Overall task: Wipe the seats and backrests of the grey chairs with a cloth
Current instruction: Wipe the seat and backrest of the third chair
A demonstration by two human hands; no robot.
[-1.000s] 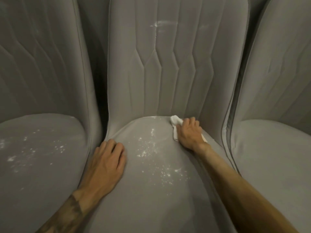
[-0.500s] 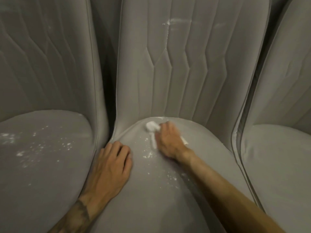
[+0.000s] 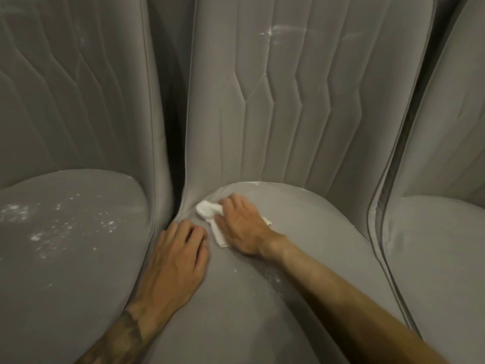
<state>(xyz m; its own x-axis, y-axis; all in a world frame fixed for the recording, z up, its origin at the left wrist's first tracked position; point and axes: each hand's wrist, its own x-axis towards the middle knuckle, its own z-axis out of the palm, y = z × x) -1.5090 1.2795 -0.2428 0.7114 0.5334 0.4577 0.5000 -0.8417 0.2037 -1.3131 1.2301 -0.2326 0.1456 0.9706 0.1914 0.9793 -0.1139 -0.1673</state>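
Two hands, fingers straight, crowd the middle seat at its back-left edge: right hand pressing cloth, left hand empty.

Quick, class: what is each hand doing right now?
Left hand: open, flat on the middle seat.
Right hand: open, pressing the white cloth onto it.
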